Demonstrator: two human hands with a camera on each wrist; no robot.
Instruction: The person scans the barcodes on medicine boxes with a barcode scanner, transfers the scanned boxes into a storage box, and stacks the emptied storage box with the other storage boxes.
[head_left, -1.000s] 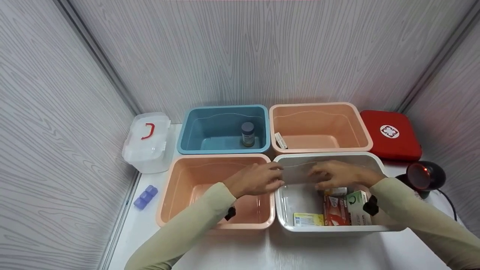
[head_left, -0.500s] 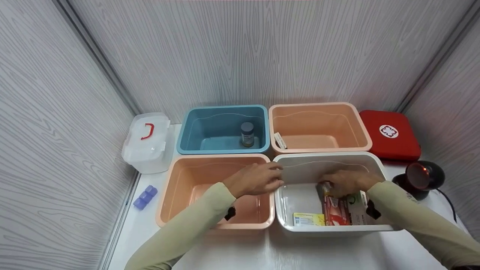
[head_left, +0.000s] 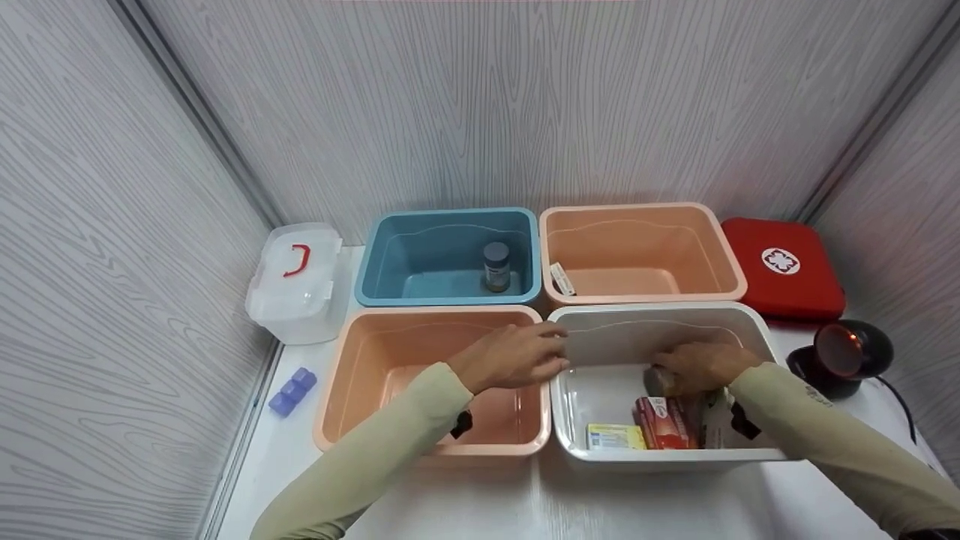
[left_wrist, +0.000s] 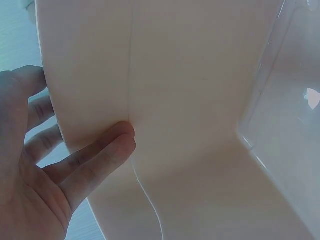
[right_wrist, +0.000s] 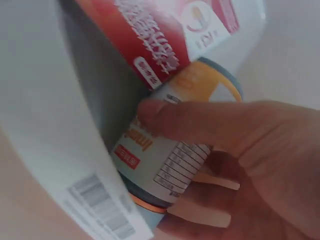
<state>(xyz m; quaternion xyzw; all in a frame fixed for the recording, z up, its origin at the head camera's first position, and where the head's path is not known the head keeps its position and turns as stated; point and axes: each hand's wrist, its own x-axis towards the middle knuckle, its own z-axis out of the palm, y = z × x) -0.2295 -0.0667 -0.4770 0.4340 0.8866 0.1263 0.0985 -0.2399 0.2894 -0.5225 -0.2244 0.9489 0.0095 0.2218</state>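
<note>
My right hand [head_left: 701, 366] reaches into the white bin [head_left: 652, 459] and grips a medicine bottle [head_left: 659, 381]. In the right wrist view, the thumb lies across the bottle's white and orange label [right_wrist: 172, 150], with the other fingers behind it. Beside the bottle stand a red medicine box [head_left: 666, 425] and a white-green box [head_left: 718, 431], partly hidden by the hand and sleeve. Over the rim between the front peach bin [head_left: 431, 451] and the white bin, my left hand [head_left: 517, 354] hangs with relaxed fingers and no loose object in it.
A yellow box [head_left: 616, 436] lies in the white bin. Behind stand a blue bin [head_left: 448, 302] with an upright bottle [head_left: 496, 268] and a peach bin [head_left: 645, 300] with a small white box [head_left: 562, 280]. A red first-aid case [head_left: 784, 277], black scanner [head_left: 844, 352], clear case [head_left: 295, 289] and purple pillbox [head_left: 292, 391] flank them.
My right hand has come down into the white bin and taken hold of the medicine bottle. The red box has shifted and tilted a little. My left hand stays put.
</note>
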